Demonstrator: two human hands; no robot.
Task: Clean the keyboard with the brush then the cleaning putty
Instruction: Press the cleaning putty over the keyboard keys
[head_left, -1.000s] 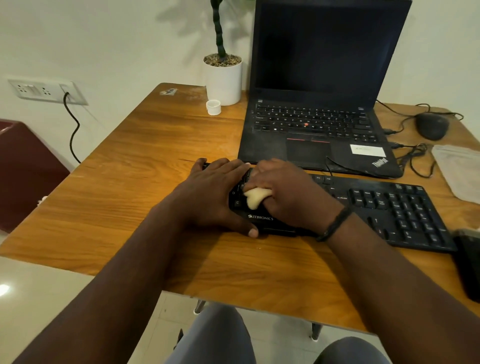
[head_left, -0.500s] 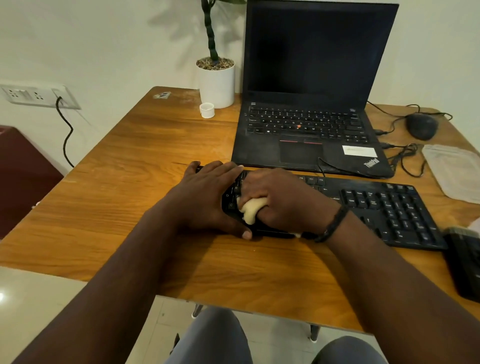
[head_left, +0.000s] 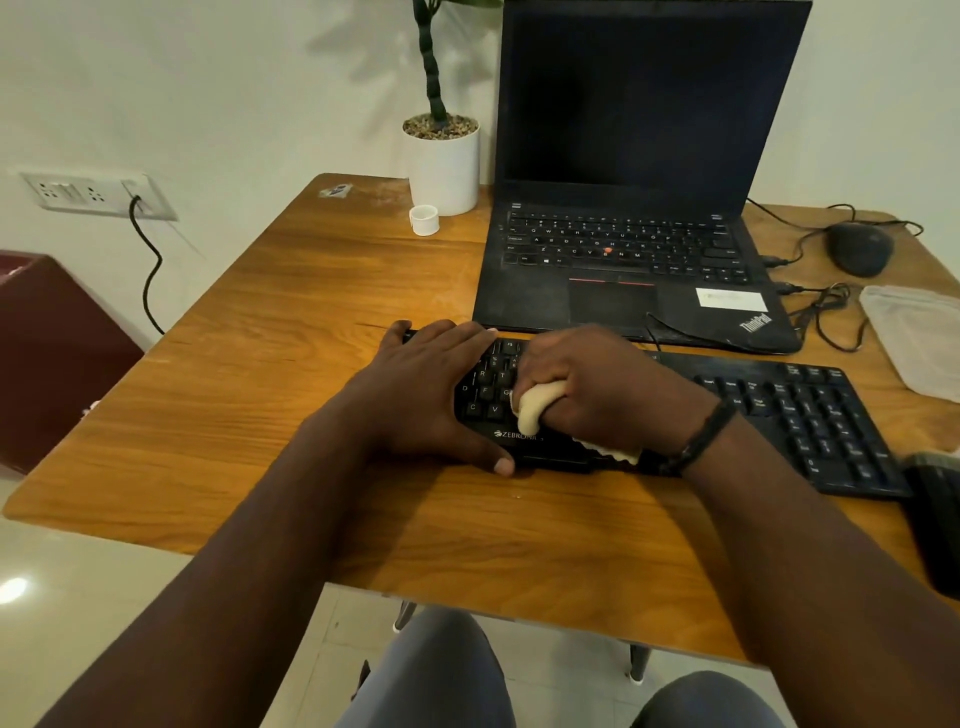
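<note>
We take the keyboard (head_left: 779, 410) as our landmark; it lies on the wooden table (head_left: 291, 322), close to the near edge, probably so that both arms reach it easily. Behind the keyboard stands the open laptop (head_left: 639, 208), far enough back to leave the keys free. Beyond the right end of the keyboard lies a clear plastic pouch (head_left: 919, 338), maybe the putty's package, but we cannot confirm it. On the left end of the keyboard rests our left hand (head_left: 421, 395), flat with straight fingers and the thumb at the front edge, we think to stop the keyboard from sliding. Just right of it, over the middle keys, our right hand (head_left: 597, 389) curls around the pale cleaning putty (head_left: 540, 405) and presses it down on the keys, so we judge the putty step is in progress.
</note>
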